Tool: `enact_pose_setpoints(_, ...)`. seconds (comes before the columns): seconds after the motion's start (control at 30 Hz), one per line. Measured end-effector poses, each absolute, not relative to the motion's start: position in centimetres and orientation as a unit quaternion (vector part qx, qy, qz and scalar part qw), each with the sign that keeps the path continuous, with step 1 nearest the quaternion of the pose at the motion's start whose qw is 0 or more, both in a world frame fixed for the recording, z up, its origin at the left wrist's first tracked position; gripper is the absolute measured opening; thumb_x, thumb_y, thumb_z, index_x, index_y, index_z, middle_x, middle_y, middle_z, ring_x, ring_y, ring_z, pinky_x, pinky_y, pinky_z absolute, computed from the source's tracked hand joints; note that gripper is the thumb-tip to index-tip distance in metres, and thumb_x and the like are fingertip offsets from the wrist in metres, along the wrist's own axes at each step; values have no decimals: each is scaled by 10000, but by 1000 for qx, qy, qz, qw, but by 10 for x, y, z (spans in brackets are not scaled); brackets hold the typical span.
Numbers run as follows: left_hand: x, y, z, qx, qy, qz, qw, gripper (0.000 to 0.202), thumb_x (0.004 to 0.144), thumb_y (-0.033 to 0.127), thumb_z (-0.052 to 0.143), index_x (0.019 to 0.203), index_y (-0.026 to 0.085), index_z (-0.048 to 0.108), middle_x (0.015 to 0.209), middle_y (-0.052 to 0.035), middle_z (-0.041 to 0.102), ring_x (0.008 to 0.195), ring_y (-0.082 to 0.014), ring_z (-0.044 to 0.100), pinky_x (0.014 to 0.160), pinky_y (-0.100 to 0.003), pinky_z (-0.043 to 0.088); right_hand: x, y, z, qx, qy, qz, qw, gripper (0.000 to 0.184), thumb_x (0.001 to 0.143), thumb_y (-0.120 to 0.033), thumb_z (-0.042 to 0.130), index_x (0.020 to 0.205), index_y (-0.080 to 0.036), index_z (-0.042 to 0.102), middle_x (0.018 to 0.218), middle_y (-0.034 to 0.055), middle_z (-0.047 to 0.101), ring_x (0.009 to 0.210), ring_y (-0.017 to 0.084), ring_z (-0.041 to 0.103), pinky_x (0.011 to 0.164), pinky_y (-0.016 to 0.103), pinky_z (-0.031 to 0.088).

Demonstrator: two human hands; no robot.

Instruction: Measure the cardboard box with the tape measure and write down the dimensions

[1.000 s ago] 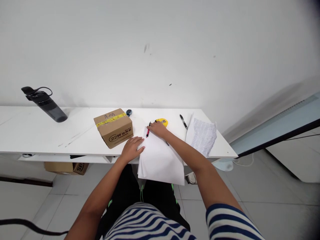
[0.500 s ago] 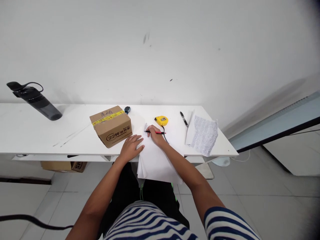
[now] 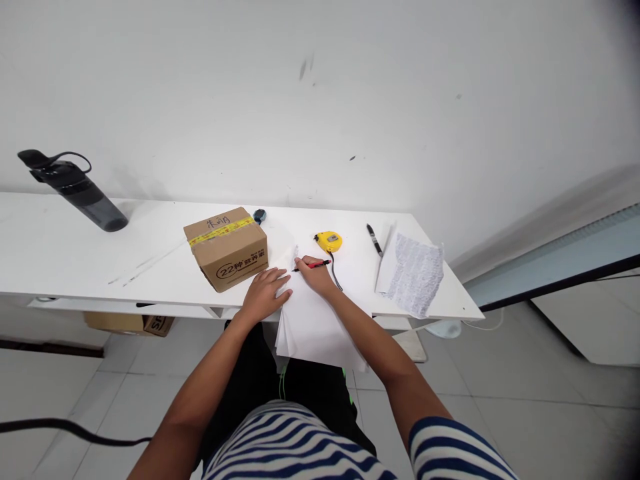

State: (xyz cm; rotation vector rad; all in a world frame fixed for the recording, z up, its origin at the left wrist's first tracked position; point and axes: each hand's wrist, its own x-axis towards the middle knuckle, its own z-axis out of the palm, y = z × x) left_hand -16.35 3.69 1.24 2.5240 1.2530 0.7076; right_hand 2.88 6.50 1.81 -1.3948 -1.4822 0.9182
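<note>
Desk (image 3: 65, 253) bears a carton (image 3: 227, 252) beside the left hand (image 3: 264, 295).

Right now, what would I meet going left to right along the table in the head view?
Dark grey plastic bottle, brown cardboard box, red-and-black pen, black-and-grey pen, crinkled handwritten white paper.

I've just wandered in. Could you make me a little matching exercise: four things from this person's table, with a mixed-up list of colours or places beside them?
Things:
1. Red-and-black pen
2. Tape measure
3. Cardboard box
4. Bottle

Descriptions:
A. Brown, with "22" printed on its side
B. Dark, farthest left of the four in the picture
C. Held in the person's right hand
D. Mostly yellow

Pairs: 1-C, 2-D, 3-A, 4-B
</note>
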Motion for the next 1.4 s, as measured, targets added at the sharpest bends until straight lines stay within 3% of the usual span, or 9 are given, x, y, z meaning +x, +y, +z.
enact_pose_setpoints(0.93,-163,38,11,855,426,263,136,375,889,433,577,1218,280,673,1361,-60,609,1327,-291,489,1134,-487,342,30,65,16,-575,-578,363,452,351,844,-445,512,581,-213,509,655,-8,617,669,155,548,689,288,413)
enact_pose_setpoints(1.17,-163,37,13,872,430,216,91,416,927,439,514,1271,243,641,1399,-54,580,1339,-276,473,1134,-460,349,30,63,19,-577,-581,357,451,350,851,-452,495,605,-209,556,664,-6,631,699,160,567,713,285,417)
enact_pose_setpoints(1.4,-163,36,13,876,429,208,77,417,931,437,508,1273,239,641,1399,-52,580,1333,-275,480,1128,-452,356,30,65,15,-569,-573,366,464,361,837,-453,510,567,-215,488,618,-18,584,654,152,537,681,280,410)
